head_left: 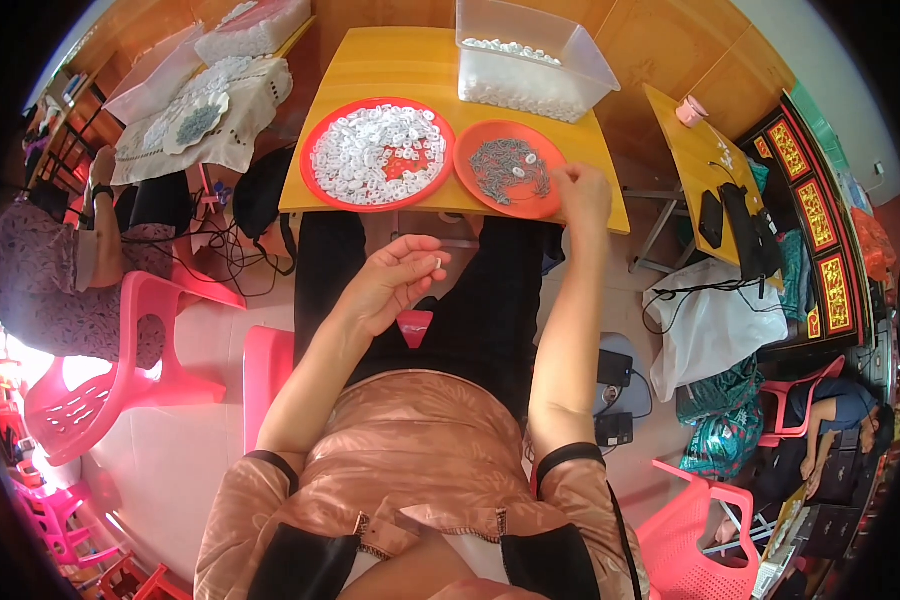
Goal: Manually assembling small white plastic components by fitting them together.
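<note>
My left hand [395,285] is raised over my lap, in front of the table edge. Its thumb and fingers pinch a small white plastic piece [438,262]. My right hand [583,195] is at the right rim of an orange plate [490,200], fingertips pressed together; whatever they hold is too small to make out. Small grey metal pieces [500,165] lie heaped on that plate, with a few white ones among them. Left of it, touching or nearly so, a red round tray [308,165] holds many small white plastic pieces [360,150] with holes.
A clear plastic bin [595,75] of white pieces stands at the back of the yellow table [390,60]. At left, another person [60,260] sits at a cloth-covered table [240,130]. A second yellow table [685,150] stands to the right. Pink chairs [120,390] stand around.
</note>
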{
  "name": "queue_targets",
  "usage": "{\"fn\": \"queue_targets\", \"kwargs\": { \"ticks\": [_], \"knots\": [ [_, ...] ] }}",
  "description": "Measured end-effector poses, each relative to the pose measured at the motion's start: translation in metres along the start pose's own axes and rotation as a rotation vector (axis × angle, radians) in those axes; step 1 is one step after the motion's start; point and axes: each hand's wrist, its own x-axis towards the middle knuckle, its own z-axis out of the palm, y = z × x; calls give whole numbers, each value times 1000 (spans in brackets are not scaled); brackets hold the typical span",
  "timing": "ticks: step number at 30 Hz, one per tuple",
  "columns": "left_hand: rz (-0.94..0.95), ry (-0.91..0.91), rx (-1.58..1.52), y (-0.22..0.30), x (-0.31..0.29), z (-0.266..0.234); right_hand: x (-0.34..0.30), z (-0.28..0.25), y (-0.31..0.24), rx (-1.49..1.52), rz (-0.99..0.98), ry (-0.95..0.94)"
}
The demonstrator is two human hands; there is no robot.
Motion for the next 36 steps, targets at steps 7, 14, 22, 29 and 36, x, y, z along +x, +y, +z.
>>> {"fn": "queue_targets", "kwargs": {
  "ticks": [7, 14, 22, 29, 36],
  "knots": [
    [-25, -7, 2, -2, -3, -2, 7, 29, 2, -190, 19, -123],
    [-29, -8, 9, -1, -3, -1, 9, 35, -2, -259, 27, -154],
    [-32, 7, 32, 1, -4, 0, 10, 40, -6, -398, -13, -141],
    [-29, 50, 65, 1, -7, 3, 7, 46, -8, -425, -62, -194],
    [86, 12, 116, 0, -4, -4, -17, 31, -28, 248, -105, 83]
  ]
}}
